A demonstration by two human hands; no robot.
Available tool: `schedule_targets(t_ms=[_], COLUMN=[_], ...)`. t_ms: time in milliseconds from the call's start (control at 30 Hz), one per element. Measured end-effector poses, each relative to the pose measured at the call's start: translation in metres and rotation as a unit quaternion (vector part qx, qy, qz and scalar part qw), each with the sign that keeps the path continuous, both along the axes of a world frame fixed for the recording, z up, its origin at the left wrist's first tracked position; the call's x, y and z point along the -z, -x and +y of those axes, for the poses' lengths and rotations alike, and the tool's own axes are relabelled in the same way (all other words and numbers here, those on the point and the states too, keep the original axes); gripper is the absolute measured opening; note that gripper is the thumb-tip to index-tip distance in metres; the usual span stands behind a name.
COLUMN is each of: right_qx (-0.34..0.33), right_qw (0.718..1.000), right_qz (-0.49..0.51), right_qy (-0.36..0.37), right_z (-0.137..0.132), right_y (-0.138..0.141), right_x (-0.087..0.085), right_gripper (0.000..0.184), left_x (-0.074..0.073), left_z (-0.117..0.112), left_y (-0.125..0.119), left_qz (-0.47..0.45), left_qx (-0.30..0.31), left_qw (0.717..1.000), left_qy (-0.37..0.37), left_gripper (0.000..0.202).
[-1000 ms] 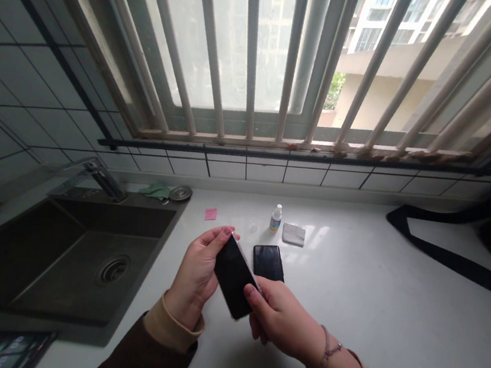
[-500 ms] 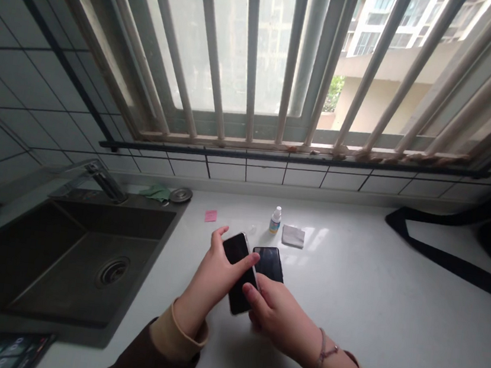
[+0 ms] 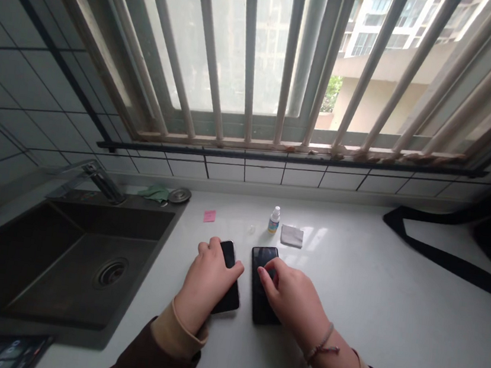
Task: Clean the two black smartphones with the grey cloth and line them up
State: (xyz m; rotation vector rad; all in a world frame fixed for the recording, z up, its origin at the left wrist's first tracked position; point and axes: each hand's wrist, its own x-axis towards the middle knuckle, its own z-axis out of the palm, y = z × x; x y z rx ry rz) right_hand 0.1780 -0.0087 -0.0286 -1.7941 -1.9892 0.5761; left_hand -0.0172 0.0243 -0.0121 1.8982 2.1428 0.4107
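I'm cupping my left hand over a black smartphone, fingers curled across its top, though I can't tell whether I'm actually gripping it. My right hand is lying on a second black smartphone, fingers loosely together with the fingertips on the glass, not pinching anything. Both phones are lying flat on the white counter, side by side and just apart, toward its front edge. A woven bracelet is hanging on my right wrist. Just beyond the phones, a small dropper bottle is standing upright beside a folded grey cloth. A pink sticky note is sitting further left, near the dark sink, and a black strap is trailing along the counter's right side.
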Motion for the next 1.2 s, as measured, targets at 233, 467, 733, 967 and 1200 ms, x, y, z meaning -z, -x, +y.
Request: schedule_targets(t_ms=[233,467,733,967,1200], right_qx=[0.043,0.032,0.037,0.020,0.042], right_qw=[0.993,0.993,0.986,0.976,0.980], right_qz=[-0.055,-0.078,-0.142,-0.200,-0.179], right_qy=[-0.099,-0.081,-0.080,-0.083,-0.083], right_z=[-0.006,-0.013,-0.014,-0.016,-0.021], right_y=[0.007,0.019,0.029,0.034,0.038], right_x=[0.018,0.019,0.014,0.011,0.017], right_gripper=[0.068,0.047,0.030,0.026,0.031], left_x=[0.018,0.027,0.025,0.030,0.031], left_z=[-0.001,-0.001,-0.002,0.000,0.002], left_y=[-0.005,-0.007,-0.009,-0.010,-0.011], left_qz=[0.060,0.077,0.086,0.088,0.094], left_qx=[0.035,0.059,0.055,0.060,0.059], left_qw=[0.997,0.994,0.993,0.991,0.990], left_qy=[-0.019,-0.050,-0.063,-0.082,-0.086], left_gripper=[0.045,0.049,0.045,0.041,0.038])
